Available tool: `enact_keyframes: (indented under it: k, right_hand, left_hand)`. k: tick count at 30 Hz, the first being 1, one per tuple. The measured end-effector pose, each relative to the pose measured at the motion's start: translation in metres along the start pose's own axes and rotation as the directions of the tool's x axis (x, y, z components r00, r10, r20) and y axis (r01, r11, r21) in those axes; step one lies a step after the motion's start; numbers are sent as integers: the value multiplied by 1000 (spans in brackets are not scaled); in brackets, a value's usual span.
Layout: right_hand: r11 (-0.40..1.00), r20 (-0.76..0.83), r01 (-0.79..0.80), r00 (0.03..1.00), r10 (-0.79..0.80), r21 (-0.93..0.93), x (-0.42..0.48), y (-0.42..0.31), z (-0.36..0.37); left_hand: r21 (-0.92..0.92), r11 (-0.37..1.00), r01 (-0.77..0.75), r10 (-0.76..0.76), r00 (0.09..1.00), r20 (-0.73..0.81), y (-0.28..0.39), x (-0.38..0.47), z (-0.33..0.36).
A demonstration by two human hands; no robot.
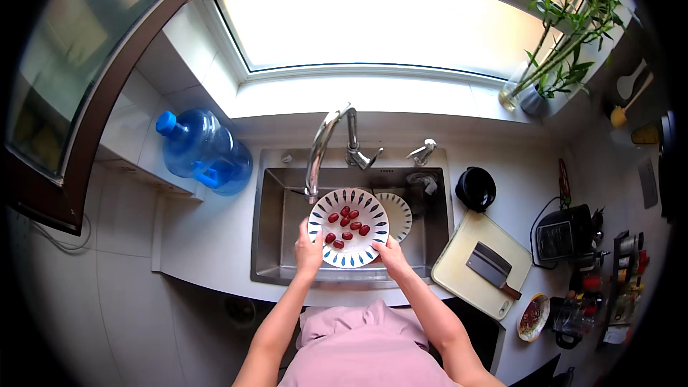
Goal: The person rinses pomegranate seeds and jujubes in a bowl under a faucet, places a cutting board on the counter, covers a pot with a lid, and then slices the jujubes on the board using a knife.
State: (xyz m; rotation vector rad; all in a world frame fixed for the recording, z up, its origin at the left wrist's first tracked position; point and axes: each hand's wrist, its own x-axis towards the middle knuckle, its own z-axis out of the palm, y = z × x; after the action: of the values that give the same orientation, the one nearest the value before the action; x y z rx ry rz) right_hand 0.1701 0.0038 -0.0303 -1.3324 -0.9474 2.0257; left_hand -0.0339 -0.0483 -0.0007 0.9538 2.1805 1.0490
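Between my two hands is a white plate [348, 258] with a ring of blue leaf marks, held above the sink. Several dark red oval fruits [345, 222], which look like jujubes or dates, lie on it. My left hand [308, 251] grips the left rim, thumb on top. The lower right rim is in my right hand [391, 255]. Under and behind that plate, a second patterned plate [400, 215] lies in the stainless steel sink [274, 226], partly covered. The chrome faucet [314, 172] ends just above the held plate's upper left rim.
To the left stands a blue water jug [207, 145]. A black bowl [475, 188] sits right of the sink, near a cutting board [457, 269] bearing a cleaver [489, 264]. Farther right are a bowl of food [534, 317] and a black appliance [559, 234]. A cloth [424, 181] hangs in the sink.
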Motion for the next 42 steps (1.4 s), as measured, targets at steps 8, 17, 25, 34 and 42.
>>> enact_keyframes:
  k: [8, 17, 25, 34, 42]
  right_hand:
    - [999, -128, 7, 992, -3, 34, -39, 2, -42]
    - [994, -195, 74, 979, -57, 81, -49, 12, -88]
    - [991, -202, 76, 978, -53, 108, -43, 15, -102]
    - [986, -213, 113, 973, -85, 123, -41, 8, -111]
    - [998, -130, 25, 991, -17, 66, -39, 15, -101]
  left_hand:
    - [140, 585, -799, 679, 577, 454, 42, -4, 78]
    - [52, 423, -905, 661, 347, 665, 50, -17, 115]
    - [56, 290, -955, 596, 226, 770, 45, -16, 130]
    - [203, 304, -931, 692, 362, 625, 60, -8, 137]
    - [393, 453, -800, 512, 594, 621, 54, 7, 156]
